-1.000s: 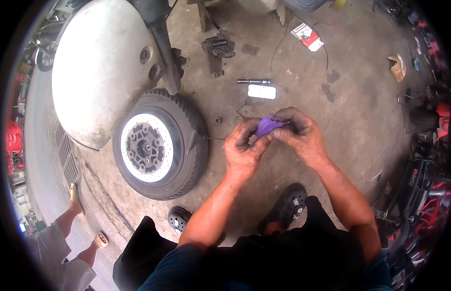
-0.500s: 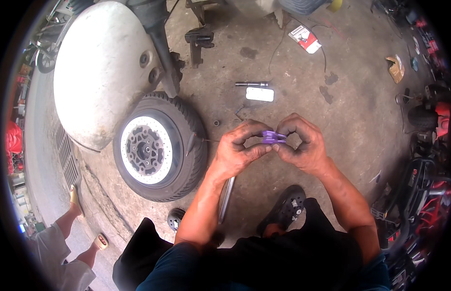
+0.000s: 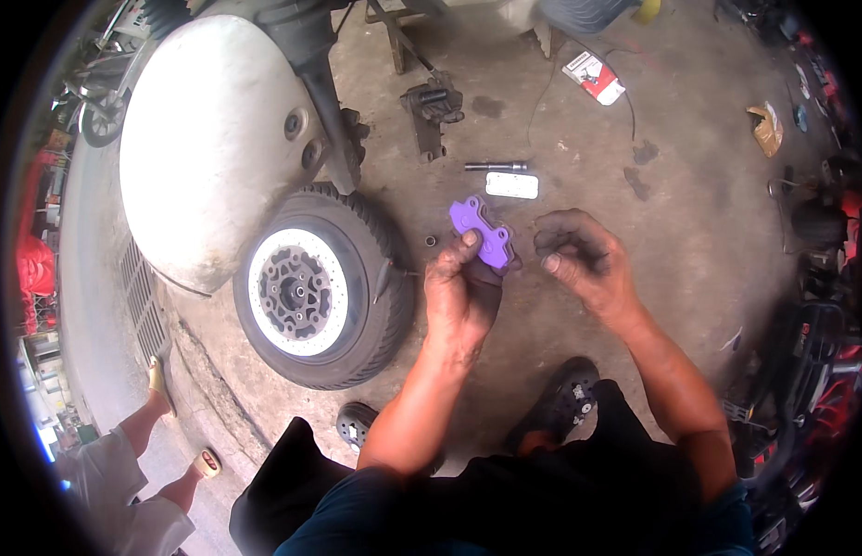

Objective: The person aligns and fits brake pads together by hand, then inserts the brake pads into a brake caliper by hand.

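A purple brake pad [image 3: 480, 230] stands tilted in my left hand [image 3: 460, 295], pinched between thumb and fingers with its broad face and two lug holes showing. A second pad may lie behind it; I cannot tell. To its right, my right hand [image 3: 584, 264] is empty, its blackened fingers curled and apart from the thumb. Beyond both hands, a white rectangular object [image 3: 511, 185] and a dark metal socket tool [image 3: 496, 167] lie on the floor. A small round socket [image 3: 431, 241] sits just left of the left hand.
A tyred wheel [image 3: 398, 306] with a drilled brake disc lies at left, beneath a white mudguard [image 3: 204, 148]. A dark brake caliper [image 3: 431, 111] is farther off. A red-and-white box [image 3: 594, 78] lies at far right. Another person's legs [image 3: 153, 417] show at lower left.
My right hand has let go of the brake pad and moved slightly right. The left hand now holds it alone, turned so its flat purple face shows. The caliper appears shifted and turned.
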